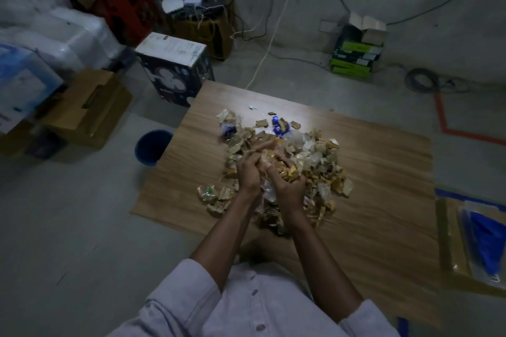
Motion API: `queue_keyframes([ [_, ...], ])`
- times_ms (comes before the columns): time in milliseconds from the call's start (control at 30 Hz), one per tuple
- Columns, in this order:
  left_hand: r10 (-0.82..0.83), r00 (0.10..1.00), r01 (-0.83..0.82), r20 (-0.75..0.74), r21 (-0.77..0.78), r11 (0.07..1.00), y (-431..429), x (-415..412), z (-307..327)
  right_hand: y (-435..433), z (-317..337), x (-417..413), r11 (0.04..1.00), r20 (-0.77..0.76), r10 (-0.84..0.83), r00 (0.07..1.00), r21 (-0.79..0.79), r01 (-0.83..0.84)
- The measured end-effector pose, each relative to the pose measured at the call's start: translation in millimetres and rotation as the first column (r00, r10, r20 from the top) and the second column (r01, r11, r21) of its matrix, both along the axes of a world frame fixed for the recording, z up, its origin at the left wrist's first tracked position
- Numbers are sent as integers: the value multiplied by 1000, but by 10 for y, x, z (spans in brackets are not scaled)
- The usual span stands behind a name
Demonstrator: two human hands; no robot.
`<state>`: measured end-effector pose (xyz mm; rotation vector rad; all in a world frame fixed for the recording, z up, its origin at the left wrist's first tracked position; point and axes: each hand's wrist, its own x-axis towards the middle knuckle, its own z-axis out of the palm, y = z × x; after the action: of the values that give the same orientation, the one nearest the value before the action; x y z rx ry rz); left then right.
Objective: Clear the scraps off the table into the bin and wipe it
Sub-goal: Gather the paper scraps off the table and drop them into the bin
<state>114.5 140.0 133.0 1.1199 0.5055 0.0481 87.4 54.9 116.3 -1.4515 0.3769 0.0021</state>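
Wooden desk (369, 172): scraps (323, 164) mostly uncleared; left hand (247, 172) and right hand (290, 186) fingers cupped around a heap; blue bin (152, 146) beside; wiping pending.

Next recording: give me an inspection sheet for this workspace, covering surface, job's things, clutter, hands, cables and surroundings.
Surface: wood-grain table, bare around the pile.
Job's things: heap of tan cardboard and clear plastic scraps at table centre; blue round bin on the floor off the table's left edge; wiping cloth: nothing seen.
Clutter: crumpled blue wrapper at the heap's far edge.
Hands: left hand and right hand both cupped around scraps.
Cables: white cable running down the wall to the floor.
Surroundings: dark fan box, brown cardboard boxes, red floor tape.
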Motion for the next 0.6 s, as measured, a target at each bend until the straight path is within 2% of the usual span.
queue_keyframes([
  [67, 7, 1000, -5, 26, -104, 995, 189, -75, 55, 152, 34, 48, 1000, 45, 18, 999, 9, -18],
  [200, 64, 997, -69, -46, -113, 991, 693, -38, 26, 620, 63, 93, 996, 45, 80, 996, 39, -82],
  [300, 95, 991, -112, -99, -184, 977, 1166, 27, -8, 1097, 38, 124, 986, -2, 154, 988, 65, -153],
  [433, 125, 982, -161, -141, -288, 944, 1950, 116, -79, 1849, 69, 324, 958, 31, 279, 960, 57, -280],
  [600, 163, 977, -191, -136, -230, 954, 3147, 496, -250, 3027, -138, 794, 915, -1, 403, 915, -23, -403],
])
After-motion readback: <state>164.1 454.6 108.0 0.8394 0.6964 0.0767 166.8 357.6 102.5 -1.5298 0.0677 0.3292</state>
